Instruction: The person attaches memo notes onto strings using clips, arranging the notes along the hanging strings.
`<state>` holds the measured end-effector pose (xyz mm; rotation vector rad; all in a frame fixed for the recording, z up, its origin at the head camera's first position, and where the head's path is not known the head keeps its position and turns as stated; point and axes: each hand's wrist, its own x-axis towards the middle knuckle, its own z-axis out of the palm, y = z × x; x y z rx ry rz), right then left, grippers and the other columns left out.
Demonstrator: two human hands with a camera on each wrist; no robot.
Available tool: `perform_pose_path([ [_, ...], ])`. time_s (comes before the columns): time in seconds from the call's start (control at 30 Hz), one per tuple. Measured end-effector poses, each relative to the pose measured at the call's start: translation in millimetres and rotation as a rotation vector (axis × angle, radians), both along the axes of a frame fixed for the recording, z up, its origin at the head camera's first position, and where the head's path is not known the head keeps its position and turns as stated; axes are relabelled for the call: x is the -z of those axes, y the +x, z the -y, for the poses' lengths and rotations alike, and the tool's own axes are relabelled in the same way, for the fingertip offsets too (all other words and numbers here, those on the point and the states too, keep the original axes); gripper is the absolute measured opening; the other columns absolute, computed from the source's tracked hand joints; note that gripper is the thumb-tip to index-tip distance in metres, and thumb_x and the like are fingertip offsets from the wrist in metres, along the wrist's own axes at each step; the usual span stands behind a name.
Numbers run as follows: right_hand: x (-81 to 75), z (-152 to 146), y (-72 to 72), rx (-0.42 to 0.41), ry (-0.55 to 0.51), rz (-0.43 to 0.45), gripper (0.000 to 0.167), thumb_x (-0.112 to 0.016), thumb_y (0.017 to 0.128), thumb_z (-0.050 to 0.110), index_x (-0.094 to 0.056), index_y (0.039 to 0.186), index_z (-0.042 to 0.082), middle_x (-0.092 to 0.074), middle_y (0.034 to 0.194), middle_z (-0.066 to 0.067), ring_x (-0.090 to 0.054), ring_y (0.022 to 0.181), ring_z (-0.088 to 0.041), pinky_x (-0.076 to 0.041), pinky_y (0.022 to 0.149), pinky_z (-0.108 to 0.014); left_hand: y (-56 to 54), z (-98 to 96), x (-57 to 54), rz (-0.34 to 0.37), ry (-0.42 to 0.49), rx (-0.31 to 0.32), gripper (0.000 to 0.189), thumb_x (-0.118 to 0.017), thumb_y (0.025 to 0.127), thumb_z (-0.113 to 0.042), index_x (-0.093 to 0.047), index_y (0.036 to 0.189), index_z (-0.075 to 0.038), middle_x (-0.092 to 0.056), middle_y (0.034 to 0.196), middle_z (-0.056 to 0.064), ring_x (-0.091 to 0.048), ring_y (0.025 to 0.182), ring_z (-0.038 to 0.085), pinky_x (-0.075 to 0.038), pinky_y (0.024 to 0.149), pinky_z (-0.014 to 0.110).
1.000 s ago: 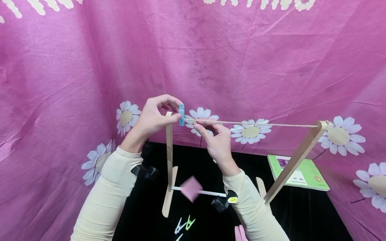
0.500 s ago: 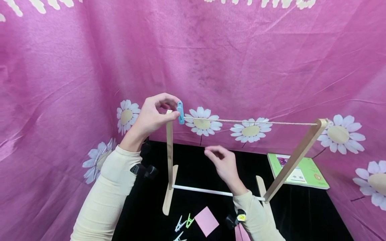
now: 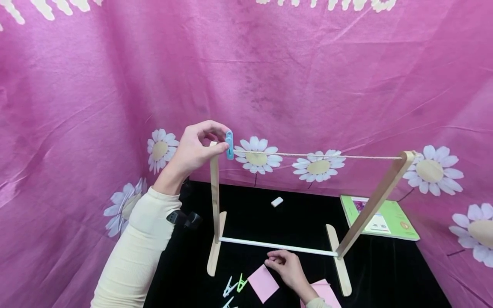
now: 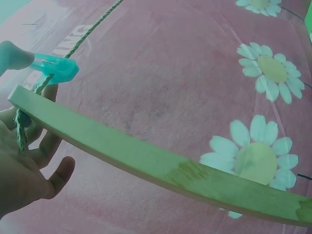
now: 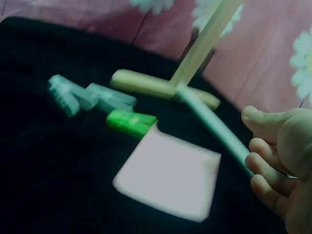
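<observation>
Overall, a pink backdrop (image 3: pixel 308 85) with white, yellow-centred flowers rises behind a black surface (image 3: pixel 242 211). On the surface stands a wooden frame (image 3: pixel 372 207): two posts on flat feet, joined low down by a white rod (image 3: pixel 277 247) and at the top by a thin cord (image 3: pixel 308 155). A green book (image 3: pixel 398 224) lies behind the frame's right-hand post. The left hand (image 3: pixel 197 147), raised beside the top of the left-hand post, pinches a blue clip (image 3: pixel 230 145) between thumb and fingers. The right hand (image 3: pixel 286 267) is low, in front of the rod, its fingers loosely bent and holding nothing. Below its wrist lie pink sheets (image 3: pixel 326 291), partly hidden by the forearm. A single pink square (image 3: pixel 263 284) lies flat, just beside the right hand. To its left are a light green clip (image 3: pixel 242 283) and two pale clips (image 3: pixel 230 287). The blue clip stands upright across the cord; whether it bites the cord cannot be told. A small white block (image 3: pixel 277 201) lies behind the rod.
</observation>
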<state>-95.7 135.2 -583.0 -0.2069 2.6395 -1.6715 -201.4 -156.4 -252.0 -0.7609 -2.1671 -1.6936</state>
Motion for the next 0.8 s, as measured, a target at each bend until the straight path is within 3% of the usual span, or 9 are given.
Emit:
perform_pose_path([
  [0.13,24.0,-3,9.8,0.037,0.052,0.021,0.029,-0.087,0.074,0.011,-0.077,0.099,0.002,-0.075,0.084,-0.007,-0.063,0.065,0.003,-0.053,0.060,-0.019,3.2,-0.9,-0.8,0.022,0.006,-0.005,0.023,-0.073,0.081,0.002,-0.068,0.103,0.007,-0.068,0.081,-0.014,-0.059,0.078,0.012,-0.045,0.072,0.024],
  [0.3,39.2,-3,16.8,0.078,0.119,0.042,0.035,-0.089,0.070,0.012,-0.077,0.102,0.004,-0.075,0.088,-0.006,-0.060,0.063,0.005,-0.051,0.060,-0.018,6.1,-1.1,-1.3,0.031,-0.011,-0.025,0.021,-0.072,0.082,0.001,-0.069,0.102,0.006,-0.068,0.082,-0.014,-0.059,0.075,0.013,-0.045,0.066,0.022],
  [0.47,40.6,-1,18.9,0.066,0.192,0.024,0.036,-0.090,0.069,0.016,-0.078,0.102,0.008,-0.075,0.086,0.001,-0.057,0.063,0.008,-0.048,0.061,-0.018,8.7,-1.7,-2.0,0.023,-0.025,-0.038,0.019,-0.072,0.082,0.000,-0.070,0.100,0.005,-0.068,0.082,-0.009,-0.059,0.071,0.012,-0.044,0.064,0.023],
  [0.63,37.5,1,21.9,0.068,0.187,0.048,0.030,-0.090,0.069,0.017,-0.080,0.098,0.012,-0.073,0.076,0.007,-0.055,0.063,0.007,-0.047,0.062,-0.019,10.6,-3.9,-2.2,-0.003,-0.034,-0.031,0.018,-0.073,0.082,0.000,-0.070,0.099,0.004,-0.070,0.084,0.000,-0.059,0.077,0.014,-0.046,0.070,0.024],
  [0.8,37.2,2,23.6,0.077,0.184,0.038,0.021,-0.088,0.071,0.016,-0.082,0.091,0.014,-0.072,0.071,0.008,-0.055,0.063,0.006,-0.047,0.062,-0.020,12.9,-5.6,-2.4,-0.018,-0.034,-0.042,0.017,-0.073,0.081,0.003,-0.070,0.098,0.005,-0.069,0.082,-0.005,-0.060,0.080,0.013,-0.047,0.075,0.026],
])
